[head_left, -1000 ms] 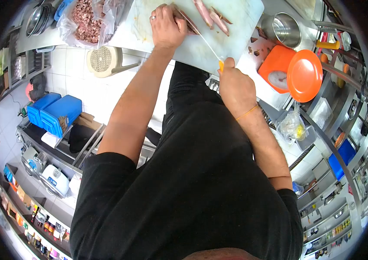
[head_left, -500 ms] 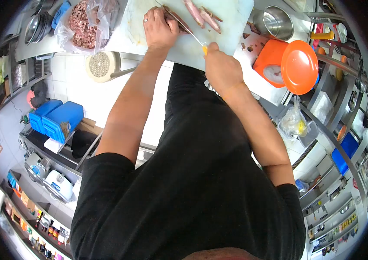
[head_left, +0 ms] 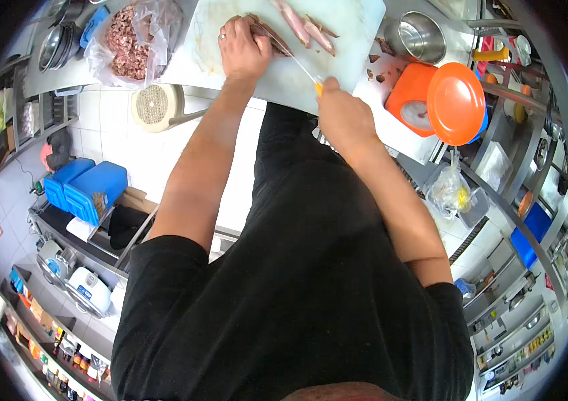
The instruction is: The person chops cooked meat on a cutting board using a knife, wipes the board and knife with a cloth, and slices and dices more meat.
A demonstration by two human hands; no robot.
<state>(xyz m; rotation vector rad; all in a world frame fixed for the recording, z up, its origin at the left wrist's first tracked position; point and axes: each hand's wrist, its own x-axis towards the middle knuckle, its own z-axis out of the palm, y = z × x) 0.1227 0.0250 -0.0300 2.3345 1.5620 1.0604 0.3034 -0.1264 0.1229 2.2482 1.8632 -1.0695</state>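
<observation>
On the white cutting board (head_left: 213,63), a piece of reddish meat (head_left: 277,45) lies beside my left hand (head_left: 244,52), whose fingers are bent over its left end. My right hand (head_left: 346,119) is closed around the yellow handle of a long knife (head_left: 305,69). The blade lies across the meat, its tip close to my left fingers. Pale pink meat pieces (head_left: 319,36) rest on the board, right of the blade. How deep the blade sits in the meat cannot be seen.
Left of the board is a plastic bag of chopped meat (head_left: 128,48). At the right stand a steel pot (head_left: 420,37) and an orange scale (head_left: 407,100) with an orange plate (head_left: 456,103). Dark scraps (head_left: 379,76) lie between. Below the counter is a beige stool (head_left: 154,107).
Over the last second, my right hand and the knife handle have moved left and up towards the board. My left hand stays on the meat. The whole view has shifted slightly.
</observation>
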